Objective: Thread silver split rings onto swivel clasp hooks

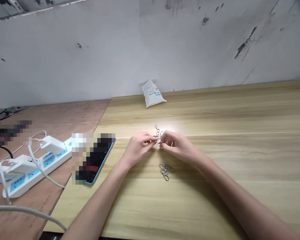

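Observation:
My left hand point(140, 146) is closed in a pinch, thumb against fingertips. Facing it, my right hand point(176, 144) pinches too, with curled fingers. A small metal piece point(159, 143) shows between the two sets of fingertips; it is too small and covered to tell its exact kind. Just beyond the fingers lies a loose group of silvery metal clasps point(157, 128), partly hidden by my hands. Nearer to me, between my forearms, several silvery swivel clasps point(166, 170) rest in a small heap on the wooden tabletop point(145, 206).
A white plastic package point(153, 95) with a label stands near the wall point(102, 56). Left of my forearm lies a phone point(96, 160) with a blue edge. Further left, a white power strip point(45, 163) carries plugged-in chargers and trailing cables point(27, 209).

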{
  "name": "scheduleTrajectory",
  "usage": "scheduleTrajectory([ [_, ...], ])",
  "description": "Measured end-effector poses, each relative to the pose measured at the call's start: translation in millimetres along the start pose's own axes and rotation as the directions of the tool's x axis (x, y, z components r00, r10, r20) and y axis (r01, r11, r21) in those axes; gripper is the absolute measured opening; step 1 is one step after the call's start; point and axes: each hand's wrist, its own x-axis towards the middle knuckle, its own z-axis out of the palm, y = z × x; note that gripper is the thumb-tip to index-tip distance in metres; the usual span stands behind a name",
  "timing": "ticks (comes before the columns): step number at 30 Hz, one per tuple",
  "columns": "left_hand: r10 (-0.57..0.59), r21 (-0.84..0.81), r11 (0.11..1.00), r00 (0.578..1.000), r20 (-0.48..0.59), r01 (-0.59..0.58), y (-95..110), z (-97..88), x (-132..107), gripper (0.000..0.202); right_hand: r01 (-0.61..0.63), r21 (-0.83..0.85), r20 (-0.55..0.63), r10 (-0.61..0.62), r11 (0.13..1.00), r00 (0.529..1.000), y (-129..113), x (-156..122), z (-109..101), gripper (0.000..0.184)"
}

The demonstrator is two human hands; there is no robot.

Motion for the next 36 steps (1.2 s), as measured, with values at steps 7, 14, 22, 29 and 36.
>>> scheduleTrajectory([
  [7, -0.026, 0.043, 0.999, 0.999, 0.018, 0.025, 1.5, -1.4, -0.9, 0.014, -0.042, 0.069, -0.089, 0.048, 0.997, 0.995, 3.4, 2.1, 0.5, 0.017],
  [14, -0.024, 0.101, 0.995, 1.000, 0.013, 0.022, 2.5, -1.4, -1.7, 0.016, -0.046, 0.121, -0.109, 0.060, 0.992, 0.992, 2.8, 2.0, 0.2, 0.017],
  [22, -0.055, 0.122, 0.991, 0.999, -0.002, 0.054, 4.8, -0.6, -2.4, 0.020, -0.059, 0.140, -0.043, 0.065, 0.988, 0.997, -2.4, 0.5, -0.4, 0.016],
  [29, -0.054, 0.126, 0.990, 0.998, -0.013, 0.056, 4.7, -0.1, -2.5, 0.020, -0.027, 0.151, -0.075, 0.038, 0.988, 0.996, -0.4, 0.6, 0.8, 0.014],
  [36, -0.050, 0.152, 0.988, 0.995, 0.082, 0.037, 2.9, 2.2, -3.2, 0.018, 0.002, 0.115, -0.072, 0.006, 0.993, 0.997, 1.5, 1.0, 3.0, 0.010],
])
